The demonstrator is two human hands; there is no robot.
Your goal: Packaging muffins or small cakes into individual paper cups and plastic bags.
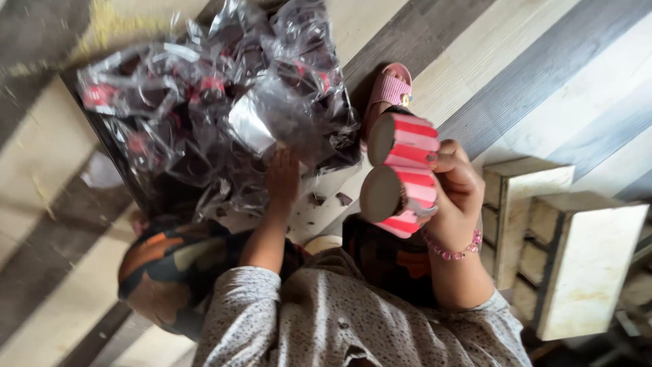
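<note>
While the left hand (282, 178) reaches, fingers hidden, into the heap of clear plastic packets (217, 102) on the striped floor (543, 75), the right hand (456, 194) grips two red-striped rolls (402, 175) stacked together.

Our right hand (456, 194) grips two stacked red-and-pink striped cylinders (401, 175), their tan round ends facing left. Our left hand (282, 178) reaches down into a heap of clear plastic bags (217, 102) holding dark and red pieces, and touches the crinkled plastic. A pink sandal (390, 88) lies on the striped floor (543, 61) just above the cylinders. Pale wooden blocks (564, 238) stand to the right.
</note>
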